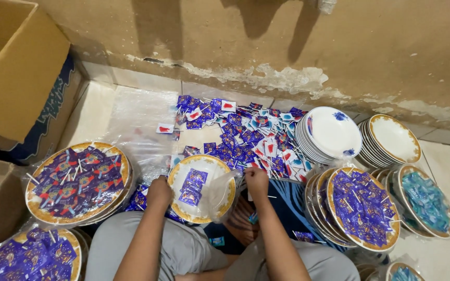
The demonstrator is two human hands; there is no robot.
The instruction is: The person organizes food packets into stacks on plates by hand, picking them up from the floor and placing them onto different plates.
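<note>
Looks maybe halfway: left hand grips the gold-rimmed white plate holding purple sachets, right hand pinches its clear plastic bag, bagged full plates beside it, loose sachet pile behind.

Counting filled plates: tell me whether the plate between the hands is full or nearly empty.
Nearly empty: the plate holds only a few purple packets, most of its white face bare.

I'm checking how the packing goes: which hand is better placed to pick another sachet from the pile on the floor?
Probably the right hand. It sits at the plate's far edge, right beside the sachet pile, while the left hand rests on the plate's near-left rim, farther from it.
</note>
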